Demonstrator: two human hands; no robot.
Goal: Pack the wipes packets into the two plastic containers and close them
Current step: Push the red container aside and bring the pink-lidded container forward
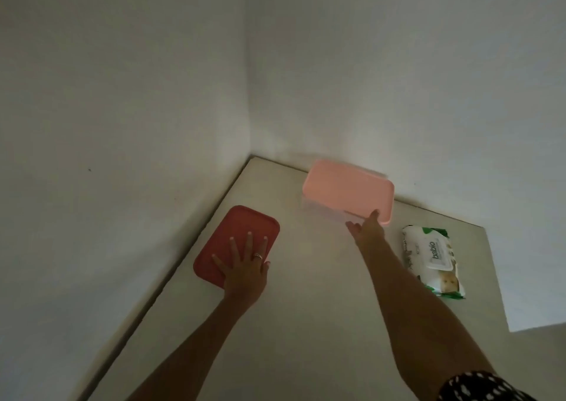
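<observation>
While my left hand (245,273) presses flat, fingers spread, on the red lid (235,244), my right hand (367,226) touches the pink lid's (347,191) near edge. Its fingers look loosely apart. The wipes packet (433,261) lies right of the pink lid.

Matt plastic red lid (237,241) and pink lid (347,191); glossy film wipes packet (433,261); smooth matt table (306,324).

red lid (237,241) | pink lid (347,191) | white-green wipes packet (433,261) | black-white spotted sleeve (477,387)
</observation>
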